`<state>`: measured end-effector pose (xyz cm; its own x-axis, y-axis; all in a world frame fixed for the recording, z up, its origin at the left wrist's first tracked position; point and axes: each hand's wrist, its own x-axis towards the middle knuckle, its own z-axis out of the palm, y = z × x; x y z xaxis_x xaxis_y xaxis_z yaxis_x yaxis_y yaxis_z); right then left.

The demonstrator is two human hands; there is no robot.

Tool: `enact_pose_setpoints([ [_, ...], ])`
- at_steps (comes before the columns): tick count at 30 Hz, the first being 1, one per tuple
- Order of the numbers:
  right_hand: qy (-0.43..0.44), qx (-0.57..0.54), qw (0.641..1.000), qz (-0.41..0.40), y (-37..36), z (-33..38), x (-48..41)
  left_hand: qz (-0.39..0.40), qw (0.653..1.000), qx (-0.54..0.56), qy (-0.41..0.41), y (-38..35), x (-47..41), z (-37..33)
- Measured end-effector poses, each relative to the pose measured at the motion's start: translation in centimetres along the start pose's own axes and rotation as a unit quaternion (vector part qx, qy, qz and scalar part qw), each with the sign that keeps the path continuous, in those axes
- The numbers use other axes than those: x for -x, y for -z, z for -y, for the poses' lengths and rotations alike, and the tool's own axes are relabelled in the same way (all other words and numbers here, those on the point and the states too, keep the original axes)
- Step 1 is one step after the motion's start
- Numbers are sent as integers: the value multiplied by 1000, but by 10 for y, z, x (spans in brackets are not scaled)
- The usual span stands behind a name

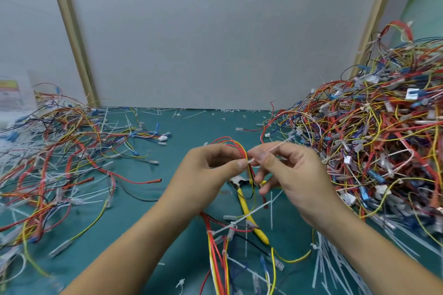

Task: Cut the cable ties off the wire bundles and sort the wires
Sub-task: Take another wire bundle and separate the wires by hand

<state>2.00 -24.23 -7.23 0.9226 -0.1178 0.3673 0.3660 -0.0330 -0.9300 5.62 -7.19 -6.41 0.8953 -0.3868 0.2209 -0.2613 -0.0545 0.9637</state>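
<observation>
right in the middle, a small wire bundle of red and yellow leads is held up above the green table mat, arching in a loop over the left hand and trailing down between the wrists. the left hand pinches it between thumb and forefinger, the other fingers curled in behind. a white cable tie meets the bundle right at that thumb tip and slants up to the right. the right hand nips it between thumb and forefinger, its remaining fingers loosely bent below. whether the tie goes round the wires or merely touches them cannot be told, as the fingertips cover the joint.

directly under the hands lie yellow-handled cutters on the mat, their jaws partly hidden by the hanging leads. nearer the person a second tied bundle of red, yellow and white wires lies across the cutter handles, with black and blue leads mixed in.

to the right a tall tangled heap of wires with white and blue connectors rises against the wall, crowding close to the right hand. at its foot is a sheaf of white cut ties. to the left a flatter spread of loose wires covers the mat, one red lead reaching toward the centre. tie offcuts litter the far edge, below a grey wall panel framed by wooden strips. a blurred printed sheet stands at the far left.
</observation>
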Motion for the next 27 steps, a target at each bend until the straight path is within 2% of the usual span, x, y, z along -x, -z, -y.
enact_pose_setpoints([
  [6,24,45,999,-18,1,-3,1,-15,995,100,10,-5,1,0],
  [11,60,126,990,-33,0,-6,3,-23,995,98,-15,-6,1,-1],
  [15,88,186,977,-50,-3,-4,6,-69,994,73,-33,-5,0,3],
  [20,104,209,971,-56,-7,-1,9,-37,993,101,-47,-6,1,4],
  [27,119,206,970,-47,-9,5,13,-49,992,117,-24,-6,0,2],
])
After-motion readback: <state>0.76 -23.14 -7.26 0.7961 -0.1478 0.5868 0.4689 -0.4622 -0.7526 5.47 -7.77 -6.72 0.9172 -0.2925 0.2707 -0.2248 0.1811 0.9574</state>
